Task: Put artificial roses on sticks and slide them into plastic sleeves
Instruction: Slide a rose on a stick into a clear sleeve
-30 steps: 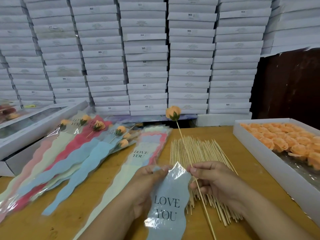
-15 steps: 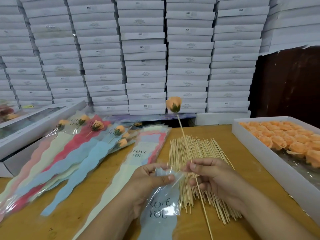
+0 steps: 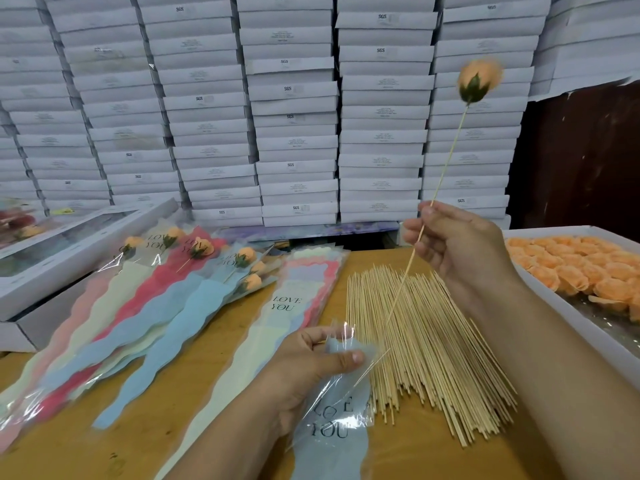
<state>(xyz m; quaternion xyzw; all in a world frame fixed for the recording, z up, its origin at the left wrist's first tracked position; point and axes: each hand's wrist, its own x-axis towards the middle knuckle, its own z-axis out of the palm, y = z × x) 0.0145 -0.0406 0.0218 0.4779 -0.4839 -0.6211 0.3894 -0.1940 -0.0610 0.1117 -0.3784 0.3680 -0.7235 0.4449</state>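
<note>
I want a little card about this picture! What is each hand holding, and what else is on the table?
left hand: pinches the top of a blue sleeve that says LOVE YOU
right hand: pinches a stick, lifted up and tilted
rose: orange, on the stick's top end
stick's bottom end: above the sleeve, not in it yet
loose sticks: heaped on the table
spare roses: in a white box at right
empty sleeves: stacked mid-table
finished roses: sleeved, piled at left
behind: stacked white boxes

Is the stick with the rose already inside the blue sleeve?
No, the right hand holds the stick raised, apart from the sleeve.
</note>
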